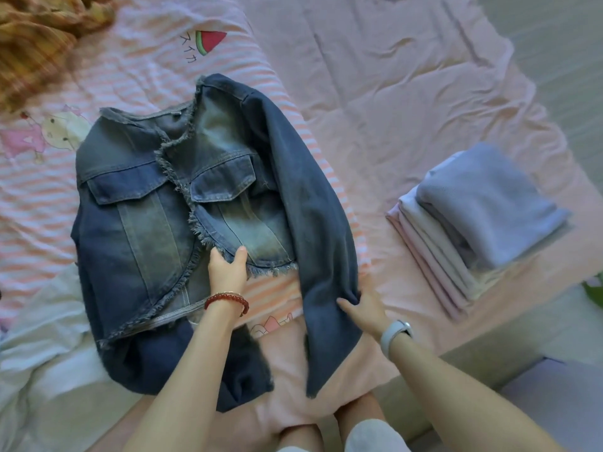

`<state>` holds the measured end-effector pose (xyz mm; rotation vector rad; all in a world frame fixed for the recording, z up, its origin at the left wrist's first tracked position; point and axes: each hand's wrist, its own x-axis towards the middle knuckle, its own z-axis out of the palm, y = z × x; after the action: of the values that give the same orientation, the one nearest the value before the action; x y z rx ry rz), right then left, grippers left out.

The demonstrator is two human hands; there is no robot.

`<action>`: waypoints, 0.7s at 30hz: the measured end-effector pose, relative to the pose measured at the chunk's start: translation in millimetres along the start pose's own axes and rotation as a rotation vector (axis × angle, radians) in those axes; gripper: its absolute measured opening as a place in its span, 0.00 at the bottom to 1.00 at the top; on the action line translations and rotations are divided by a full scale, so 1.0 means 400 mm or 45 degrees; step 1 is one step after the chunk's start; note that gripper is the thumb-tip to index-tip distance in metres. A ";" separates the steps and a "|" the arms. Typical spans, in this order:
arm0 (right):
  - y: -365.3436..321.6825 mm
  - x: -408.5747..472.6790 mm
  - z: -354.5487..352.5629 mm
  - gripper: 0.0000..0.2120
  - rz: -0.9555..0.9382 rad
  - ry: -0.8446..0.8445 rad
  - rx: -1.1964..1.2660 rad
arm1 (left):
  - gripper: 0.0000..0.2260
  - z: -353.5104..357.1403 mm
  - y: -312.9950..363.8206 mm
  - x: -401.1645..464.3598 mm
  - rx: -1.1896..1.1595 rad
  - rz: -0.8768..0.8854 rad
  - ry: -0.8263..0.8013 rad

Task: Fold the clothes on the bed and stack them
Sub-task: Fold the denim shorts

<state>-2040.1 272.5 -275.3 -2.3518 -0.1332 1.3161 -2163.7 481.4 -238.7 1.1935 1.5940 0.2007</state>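
A faded blue denim jacket with frayed edges [169, 203] lies front-up on the bed's pink-and-white striped sheet [137, 70], spread near the middle of the view. The left hand [226, 272], a red beaded bracelet [227, 301] on its wrist, pinches the frayed bottom hem of the jacket's right front panel, thumb on one side and fingers on the other, so that grip is clamped on the denim. The right hand [362, 309], with a pale grey wristband [395, 334], holds the dark blue sleeve [313, 223] low down, fingers curled round the cloth; the sleeve runs from the shoulder down toward the person. To the right, well apart from the jacket, sits a neat stack of folded clothes [473, 223], a lavender knit on top of pale pink and white pieces, resting on a plain pink sheet [391, 76]. A yellow-brown plaid garment [39, 37] lies crumpled at the far left corner.
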 end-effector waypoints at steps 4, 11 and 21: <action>-0.017 -0.022 -0.018 0.12 -0.073 -0.136 0.221 | 0.24 -0.008 -0.011 0.005 0.056 0.062 0.071; -0.185 -0.143 -0.399 0.08 -0.289 0.041 0.876 | 0.22 0.017 0.051 -0.063 0.193 0.158 0.256; -0.467 -0.059 -0.808 0.03 -0.176 0.114 1.679 | 0.27 0.166 0.319 -0.073 0.490 0.767 0.005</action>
<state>-1760.7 327.4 -32.6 -1.2167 0.4580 0.7819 -2038.4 492.2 -163.1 1.9605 1.2663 0.2869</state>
